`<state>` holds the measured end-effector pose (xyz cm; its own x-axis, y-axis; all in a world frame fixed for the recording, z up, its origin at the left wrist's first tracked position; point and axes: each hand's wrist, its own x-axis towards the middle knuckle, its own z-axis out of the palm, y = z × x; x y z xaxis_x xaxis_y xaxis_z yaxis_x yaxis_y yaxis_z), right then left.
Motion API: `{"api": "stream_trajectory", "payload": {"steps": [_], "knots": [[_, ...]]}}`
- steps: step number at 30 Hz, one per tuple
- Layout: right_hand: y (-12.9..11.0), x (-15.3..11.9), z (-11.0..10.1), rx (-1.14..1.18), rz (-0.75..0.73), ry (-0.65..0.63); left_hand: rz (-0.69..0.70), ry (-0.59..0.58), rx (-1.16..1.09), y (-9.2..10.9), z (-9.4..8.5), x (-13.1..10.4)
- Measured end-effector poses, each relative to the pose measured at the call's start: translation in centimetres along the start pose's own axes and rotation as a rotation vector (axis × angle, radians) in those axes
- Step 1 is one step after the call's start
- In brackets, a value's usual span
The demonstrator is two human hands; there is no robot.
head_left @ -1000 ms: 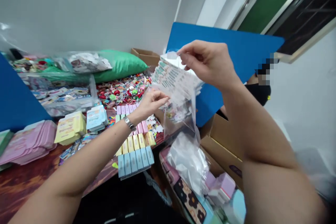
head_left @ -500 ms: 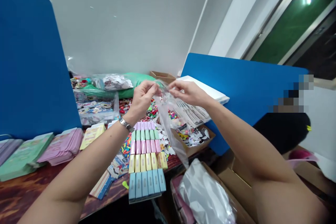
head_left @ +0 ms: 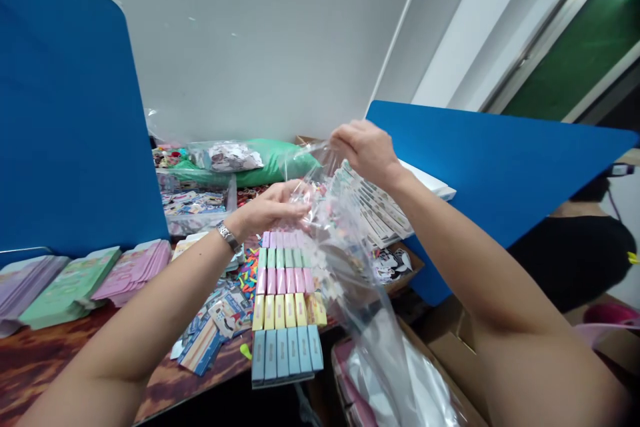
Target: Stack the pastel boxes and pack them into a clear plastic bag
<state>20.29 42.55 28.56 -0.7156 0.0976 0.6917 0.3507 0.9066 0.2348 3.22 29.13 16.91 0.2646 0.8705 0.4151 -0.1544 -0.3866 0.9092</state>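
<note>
A clear plastic bag [head_left: 350,273] hangs between my hands, its lower end trailing down to the right. My right hand [head_left: 367,150] pinches the bag's upper edge, raised above the left. My left hand [head_left: 280,207] is closed on the bag's near side, with the film bunched at the fingers. Below them, small boxes stand in tight rows of purple, green, pink, yellow and blue [head_left: 287,353] at the table's front edge. Beyond the film, a cardboard box [head_left: 407,273] holds white and black cut-out pieces, partly hidden.
Stacks of purple, green [head_left: 75,287] and pink [head_left: 135,270] packets line the left. Flat cards [head_left: 215,327] lie beside the boxes. Blue partitions [head_left: 65,113] rise on both sides. An open carton with white plastic [head_left: 425,373] stands low at right; another person [head_left: 575,253] sits beyond.
My hands have moved apart, the right one up and rightward, the left one slightly down. The bag, earlier a narrow strip, is now spread wider. The view has shifted a little left.
</note>
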Motion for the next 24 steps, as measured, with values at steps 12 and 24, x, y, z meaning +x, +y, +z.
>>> {"api": "stream_trajectory", "payload": {"steps": [12, 24], "knots": [[-2.3, 3.0, -1.1, 0.009, -0.099, 0.034, 0.273, 0.278, -0.009, 2.4, 0.1, 0.3], [-3.1, 1.5, 2.6, 0.014, -0.04, 0.129, 0.243, 0.322, -0.031, 1.5, 2.8, -0.2]]}}
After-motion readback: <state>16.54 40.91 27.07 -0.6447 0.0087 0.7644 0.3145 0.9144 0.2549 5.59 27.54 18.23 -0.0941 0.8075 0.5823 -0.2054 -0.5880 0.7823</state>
